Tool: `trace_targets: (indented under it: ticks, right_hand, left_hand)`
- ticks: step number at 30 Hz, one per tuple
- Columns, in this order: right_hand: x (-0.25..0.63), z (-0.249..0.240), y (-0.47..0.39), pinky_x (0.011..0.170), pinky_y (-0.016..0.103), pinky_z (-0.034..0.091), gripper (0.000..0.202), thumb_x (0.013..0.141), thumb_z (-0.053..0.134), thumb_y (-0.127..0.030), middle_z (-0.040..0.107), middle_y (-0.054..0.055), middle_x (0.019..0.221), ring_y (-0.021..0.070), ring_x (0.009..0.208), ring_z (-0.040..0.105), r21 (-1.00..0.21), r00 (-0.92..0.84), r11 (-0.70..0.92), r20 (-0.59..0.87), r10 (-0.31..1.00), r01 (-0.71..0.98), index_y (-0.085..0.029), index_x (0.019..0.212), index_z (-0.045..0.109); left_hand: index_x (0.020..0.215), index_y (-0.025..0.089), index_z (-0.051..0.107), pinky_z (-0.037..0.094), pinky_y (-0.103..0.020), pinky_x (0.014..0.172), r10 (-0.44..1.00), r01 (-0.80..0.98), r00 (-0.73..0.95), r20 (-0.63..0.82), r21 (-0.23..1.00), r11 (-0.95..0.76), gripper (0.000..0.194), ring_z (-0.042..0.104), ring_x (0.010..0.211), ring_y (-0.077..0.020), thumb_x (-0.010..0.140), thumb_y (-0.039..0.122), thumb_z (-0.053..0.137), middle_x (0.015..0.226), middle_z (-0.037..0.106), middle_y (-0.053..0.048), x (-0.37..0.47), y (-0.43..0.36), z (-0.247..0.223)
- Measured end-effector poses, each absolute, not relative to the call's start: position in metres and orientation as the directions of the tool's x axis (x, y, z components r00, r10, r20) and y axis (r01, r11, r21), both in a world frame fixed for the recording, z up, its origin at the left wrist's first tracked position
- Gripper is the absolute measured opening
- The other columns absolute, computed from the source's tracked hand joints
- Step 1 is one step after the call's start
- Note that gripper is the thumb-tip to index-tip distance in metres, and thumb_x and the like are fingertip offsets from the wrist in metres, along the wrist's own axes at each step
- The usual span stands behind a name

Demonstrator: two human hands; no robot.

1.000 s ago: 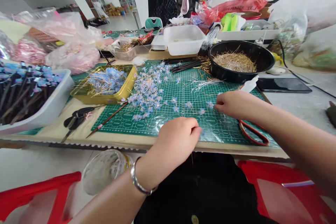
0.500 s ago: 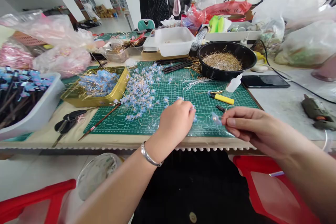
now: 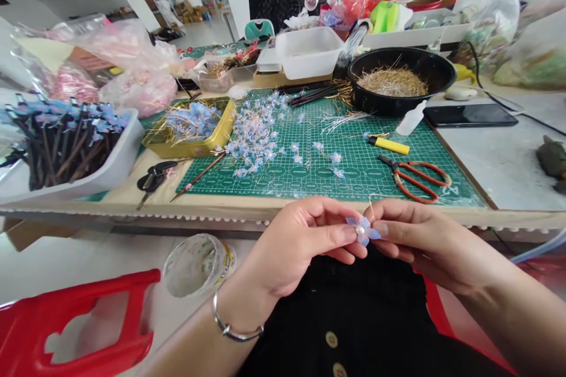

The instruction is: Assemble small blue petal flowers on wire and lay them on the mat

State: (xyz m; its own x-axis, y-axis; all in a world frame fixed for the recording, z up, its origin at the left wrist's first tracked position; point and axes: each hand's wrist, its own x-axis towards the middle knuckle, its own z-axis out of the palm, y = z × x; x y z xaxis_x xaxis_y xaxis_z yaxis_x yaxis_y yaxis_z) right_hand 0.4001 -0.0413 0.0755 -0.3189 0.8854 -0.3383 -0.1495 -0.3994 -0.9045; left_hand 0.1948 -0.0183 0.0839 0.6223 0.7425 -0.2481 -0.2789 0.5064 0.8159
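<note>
A blue flower with a pearl centre (image 3: 362,230) is pinched between both hands, just in front of the table edge. My left hand (image 3: 309,232) holds its petals from the left, thumb and forefinger closed. My right hand (image 3: 420,232) is closed on its right side, where a thin wire sticks up by the fingertips. On the green cutting mat (image 3: 283,185) lie a pile of blue flowers (image 3: 256,135) and several loose ones. Orange-handled pliers (image 3: 415,179) rest beyond my right hand, near a yellow lighter (image 3: 389,145) and a small white bottle (image 3: 411,119).
A gold tin (image 3: 190,147) of flowers, black scissors (image 3: 154,179) and a white tub (image 3: 110,159) of dark stems stand left. A black bowl (image 3: 375,103) of wires and a phone (image 3: 471,115) are at the right. A bucket (image 3: 194,265) and red stool (image 3: 88,300) are below.
My left hand has left the mat and come to the flower at my right hand. Both hands are now nearer my body, and the pliers are uncovered. The view has shifted.
</note>
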Motion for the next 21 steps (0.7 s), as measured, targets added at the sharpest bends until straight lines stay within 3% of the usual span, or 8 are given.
trace_targets:
  ticks: [5,11,15,18,21]
  right_hand:
    - [0.402,0.074,-0.045,0.052,0.024,0.03,0.029,0.077,0.082,-0.05,0.057,-0.003,0.059,0.0098,0.057,0.045,-0.954,-0.289,-0.288,-0.255,0.923,-0.078,-0.022,0.076,0.074]
    - [0.411,0.086,-0.044,0.047,0.022,0.032,0.024,0.08,0.079,-0.048,0.06,-0.002,0.06,0.009,0.052,0.047,-0.973,-0.427,-0.23,-0.217,0.878,0.023,-0.024,0.079,0.077]
    - [0.411,0.097,-0.04,0.046,0.022,0.035,0.022,0.08,0.079,-0.045,0.061,-0.001,0.061,0.0094,0.051,0.05,-0.972,-0.532,-0.22,-0.227,0.816,0.078,-0.024,0.077,0.078]
    - [0.41,0.106,-0.038,0.046,0.023,0.036,0.024,0.081,0.076,-0.047,0.059,-0.001,0.058,0.0105,0.05,0.049,-0.969,-0.575,-0.201,-0.246,0.78,0.143,-0.024,0.075,0.078]
    - [0.409,0.113,-0.035,0.041,0.023,0.034,0.016,0.083,0.073,-0.038,0.058,-0.002,0.057,0.01,0.047,0.046,-0.963,-0.603,-0.132,-0.251,0.757,0.235,-0.025,0.074,0.077]
  left_hand:
    - [0.093,0.021,0.078,0.059,-0.013,0.065,0.755,-0.253,0.611,-0.237,0.846,0.47,0.008,0.073,0.074,-0.0073,0.088,0.017,0.073,0.081,0.075,0.002,0.186,-0.034,0.085]
    - [0.097,0.021,0.071,0.059,-0.015,0.065,0.781,-0.235,0.606,-0.15,0.904,0.356,0.008,0.071,0.075,-0.0077,0.09,0.018,0.072,0.083,0.07,0.003,0.179,-0.045,0.092]
    - [0.087,0.018,0.069,0.056,-0.015,0.065,0.766,-0.052,0.618,-0.176,0.963,0.263,0.003,0.066,0.068,-0.0061,0.089,0.017,0.069,0.083,0.068,0.002,0.174,-0.05,0.1]
    - [0.086,0.019,0.072,0.055,-0.019,0.064,0.753,0.046,0.638,-0.16,0.984,0.17,0.008,0.066,0.068,-0.0086,0.091,0.02,0.066,0.086,0.067,0.0,0.171,-0.051,0.103]
    - [0.086,0.02,0.074,0.053,-0.02,0.063,0.735,0.112,0.669,-0.112,0.992,0.05,0.014,0.065,0.067,-0.0093,0.091,0.014,0.062,0.083,0.068,0.0,0.17,-0.051,0.104]
